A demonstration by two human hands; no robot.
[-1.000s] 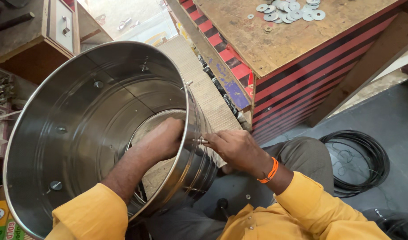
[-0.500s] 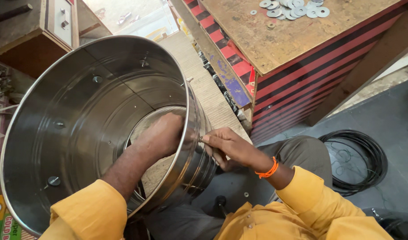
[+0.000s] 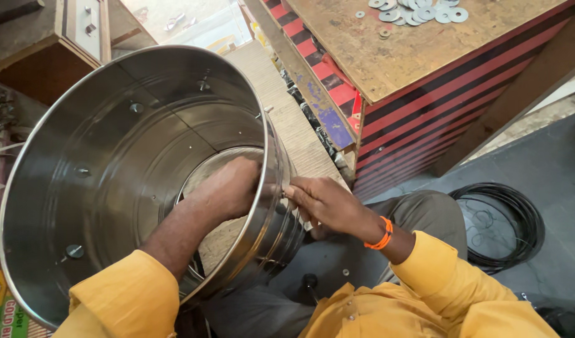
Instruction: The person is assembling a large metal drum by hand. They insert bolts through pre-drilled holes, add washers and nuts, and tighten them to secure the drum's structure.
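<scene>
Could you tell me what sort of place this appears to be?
Probably a small metal workshop: a large steel drum with bolts through its wall, loose washers on a worn wooden bench top, and coiled black cable on the floor.

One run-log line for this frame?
left hand: inside steel drum, on wall | right hand: fingers on outer wall | washers: on bench
</scene>
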